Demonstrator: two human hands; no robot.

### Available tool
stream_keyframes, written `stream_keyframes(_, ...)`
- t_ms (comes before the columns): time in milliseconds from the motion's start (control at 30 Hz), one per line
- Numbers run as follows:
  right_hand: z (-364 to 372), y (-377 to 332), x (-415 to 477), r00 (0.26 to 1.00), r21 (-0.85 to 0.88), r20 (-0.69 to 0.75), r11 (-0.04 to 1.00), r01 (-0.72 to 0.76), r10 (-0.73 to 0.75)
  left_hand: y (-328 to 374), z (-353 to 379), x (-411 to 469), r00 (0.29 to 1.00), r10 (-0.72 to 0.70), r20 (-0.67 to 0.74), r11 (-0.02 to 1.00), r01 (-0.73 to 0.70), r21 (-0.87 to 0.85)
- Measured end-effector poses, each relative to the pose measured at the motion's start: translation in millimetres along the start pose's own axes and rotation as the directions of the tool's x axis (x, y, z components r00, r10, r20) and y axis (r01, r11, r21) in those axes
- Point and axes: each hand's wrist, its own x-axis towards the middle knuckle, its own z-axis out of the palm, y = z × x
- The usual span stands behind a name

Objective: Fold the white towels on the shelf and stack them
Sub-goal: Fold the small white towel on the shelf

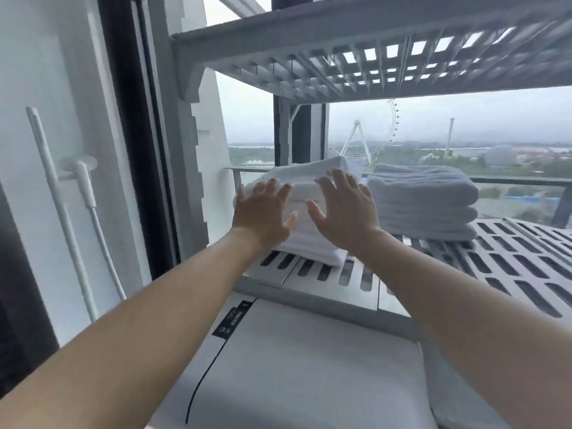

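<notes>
In the middle of the frame a stack of folded white towels (309, 193) sits on the slotted grey shelf (510, 261), toward the shelf's left end. The towels are bright white with a soft, finely ribbed surface; their folded edges face the camera as rounded layers, and the top layer slopes up toward the far right corner. The bottom layer bulges slightly over the shelf's slots near the front edge.

Both bare forearms reach in from the lower corners of the frame. The left hand (263, 209) is open with the fingers spread, palm laid against the left front of the stack. The right hand (343, 209) is likewise open and spread, palm pressed on the stack's right front, its fingertips reaching the top layer. Neither hand grips any cloth.

Just right of centre, close beside the white stack but apart from it, a second pile of folded towels (424, 202) rests on the same shelf; it looks greyer in the backlight, with several thick rounded folds stacked evenly.

An upper shelf (371, 51) of grey lattice spans the top of the frame. Below the shelf, in the lower centre, lies a white appliance top (294, 366) with a black label. A white hose (93, 205) hangs on the wall at left.
</notes>
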Motion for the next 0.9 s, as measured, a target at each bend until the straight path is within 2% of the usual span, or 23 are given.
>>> stream_keyframes(167,30.6,18.1,9.7,0.998,0.015,0.059,0.999,0.037,-0.038,-11.5,25.9,18.1,0.999,-0.039,-0.034,0.999,0.038,-0.017)
stream_keyframes(400,45.3,27.7,27.5,0.997,-0.007,0.07,0.999,0.039,-0.039,-26.7,47.1,35.9,0.987,0.163,-0.011,0.984,-0.164,-0.065)
stream_keyframes(600,44.5,29.2,36.5,0.984,-0.04,0.171,0.998,-0.042,0.048,-42.4,46.9,52.8,0.959,0.28,0.037,0.96,-0.279,-0.031)
stream_keyframes(667,39.3,27.8,41.9,0.987,-0.073,0.15,0.997,-0.039,0.05,-48.7,46.9,59.2,0.942,0.33,0.053,0.944,-0.329,-0.027)
stream_keyframes(900,40.2,13.2,50.0,0.99,-0.114,0.109,0.991,-0.075,0.088,-61.2,50.0,74.3,0.919,0.392,-0.029,0.92,-0.392,0.002)
